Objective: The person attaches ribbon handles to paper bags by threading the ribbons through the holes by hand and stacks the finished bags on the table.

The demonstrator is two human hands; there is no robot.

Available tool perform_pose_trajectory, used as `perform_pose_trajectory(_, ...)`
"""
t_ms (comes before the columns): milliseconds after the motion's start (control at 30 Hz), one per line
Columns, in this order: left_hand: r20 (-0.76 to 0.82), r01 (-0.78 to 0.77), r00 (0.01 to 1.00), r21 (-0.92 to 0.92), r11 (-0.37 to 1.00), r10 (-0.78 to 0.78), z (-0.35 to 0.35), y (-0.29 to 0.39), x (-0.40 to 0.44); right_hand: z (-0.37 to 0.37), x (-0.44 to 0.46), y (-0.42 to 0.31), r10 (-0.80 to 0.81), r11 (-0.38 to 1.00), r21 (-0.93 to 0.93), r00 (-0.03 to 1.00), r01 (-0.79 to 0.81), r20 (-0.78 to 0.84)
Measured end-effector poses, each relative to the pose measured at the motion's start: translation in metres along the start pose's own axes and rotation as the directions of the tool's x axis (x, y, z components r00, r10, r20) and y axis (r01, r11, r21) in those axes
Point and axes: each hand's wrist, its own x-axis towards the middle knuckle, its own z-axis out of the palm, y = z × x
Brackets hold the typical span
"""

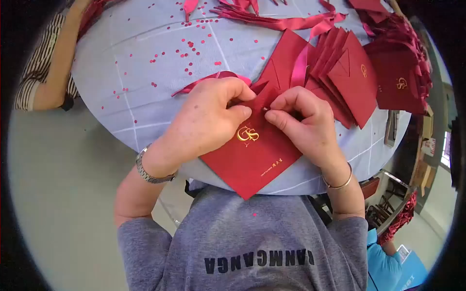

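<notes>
A red paper bag (262, 153) with a gold emblem and small gold print lies at the near table edge, one corner pointing toward my body. My left hand (211, 114) pinches its upper edge from the left, thumb and fingertips closed on the paper. Close beside it, my right hand (306, 116) has thumb and forefinger pressed together near a small pale spot at the bag's top; what they pinch is too small to make out. A pink ribbon (213, 80) runs out behind my left hand, and another ribbon (300, 65) hangs over the red paper beyond.
Fanned red bags (352, 80) lie right of my right hand, with a larger stack (395, 80) beyond. Loose ribbons (281, 23) cross the far side. Red paper dots (191, 44) dot the blue tablecloth (102, 63). Another person's arm (60, 53) is at left; a person in blue (388, 264) is lower right.
</notes>
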Motion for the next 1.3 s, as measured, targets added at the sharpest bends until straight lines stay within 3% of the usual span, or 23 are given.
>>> perform_pose_trajectory(300, -0.098, -0.109, 0.989, -0.003, 0.994, 0.109, 0.002, -0.005, 0.0, 0.005, 0.001, -0.001, -0.074, 0.997, -0.01, 0.996, 0.074, -0.042)
perform_pose_trajectory(600, -0.093, -0.114, 0.989, -0.026, 0.993, 0.112, 0.0, -0.003, -0.002, 0.008, 0.007, -0.011, 0.07, 0.997, -0.019, 0.997, -0.071, -0.017)
perform_pose_trajectory(700, -0.072, -0.131, 0.989, 0.009, 0.991, 0.132, 0.0, -0.004, -0.003, 0.009, 0.011, -0.023, 0.032, 0.989, -0.145, 0.999, -0.033, -0.013)
perform_pose_trajectory(800, -0.096, -0.178, 0.979, 0.008, 0.984, 0.178, 0.003, -0.009, -0.003, 0.012, 0.019, -0.032, 0.156, 0.978, -0.138, 0.988, -0.155, -0.007)
perform_pose_trajectory(900, -0.147, -0.277, 0.947, 0.082, 0.957, 0.286, 0.006, -0.012, -0.005, 0.011, 0.027, -0.04, 0.099, 0.956, -0.278, 0.995, -0.093, 0.006)
perform_pose_trajectory(967, -0.192, -0.352, 0.895, 0.251, 0.902, 0.402, 0.007, -0.012, -0.007, 0.011, 0.034, -0.037, 0.025, 0.94, -0.34, 0.997, 0.003, 0.079)
perform_pose_trajectory(1167, -0.197, -0.403, 0.851, 0.351, 0.845, 0.487, 0.002, -0.016, -0.009, 0.012, 0.044, -0.039, 0.05, 0.953, -0.302, 0.982, 0.007, 0.18)
perform_pose_trajectory(1200, -0.199, -0.405, 0.848, 0.356, 0.842, 0.492, 0.0, -0.014, -0.01, 0.012, 0.043, -0.038, 0.044, 0.953, -0.303, 0.983, 0.012, 0.178)
perform_pose_trajectory(1267, -0.217, -0.359, 0.899, 0.136, 0.923, 0.381, -0.003, -0.005, -0.013, 0.01, 0.039, -0.039, -0.003, 0.931, -0.361, 0.988, 0.058, 0.153)
perform_pose_trajectory(1300, -0.222, -0.367, 0.893, 0.143, 0.919, 0.391, -0.005, -0.007, -0.011, 0.01, 0.036, -0.037, -0.014, 0.928, -0.365, 0.989, 0.068, 0.15)
